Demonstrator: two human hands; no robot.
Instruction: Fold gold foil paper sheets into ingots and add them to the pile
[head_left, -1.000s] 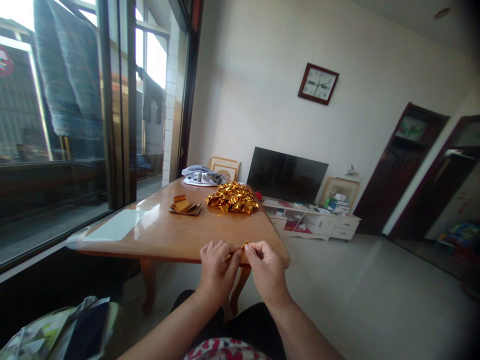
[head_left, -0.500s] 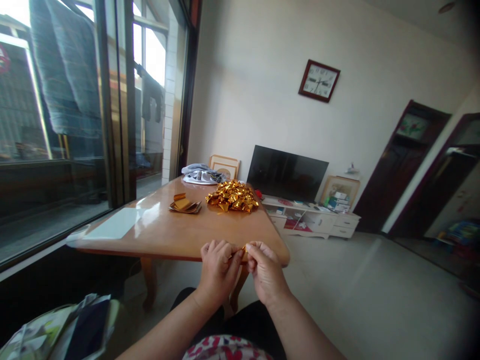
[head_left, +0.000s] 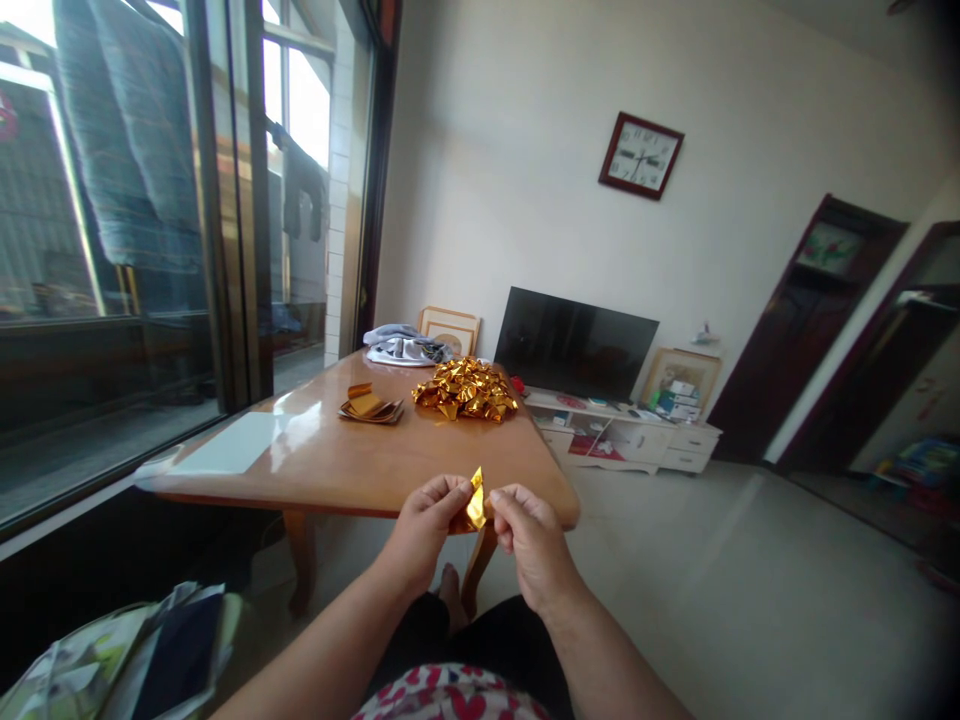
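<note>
A shiny piece of folded gold foil paper (head_left: 477,500) is held at the near edge of the wooden table. My left hand (head_left: 429,520) pinches its left side between thumb and fingers. My right hand (head_left: 526,530) has thumb and forefinger pressed together at the right edge of the foil; a small bit of it seems to be between them. Beyond my hands, a heap of folded gold foil pieces (head_left: 465,390) rests on the table. Left of the heap lies a small stack of flat gold paper sheets (head_left: 369,405), the top ones curling up.
The wooden table (head_left: 322,470) has rounded corners and carries a pale sheet (head_left: 225,445) at left and folded grey cloth (head_left: 405,345) at the far end. A television (head_left: 576,343) stands on a white cabinet (head_left: 634,440) beyond. Glass windows run along the left.
The gold foil, mostly hidden between my fingers before, now stands up in view as a pointed shape. My left hand has turned and opened away slightly from my right.
</note>
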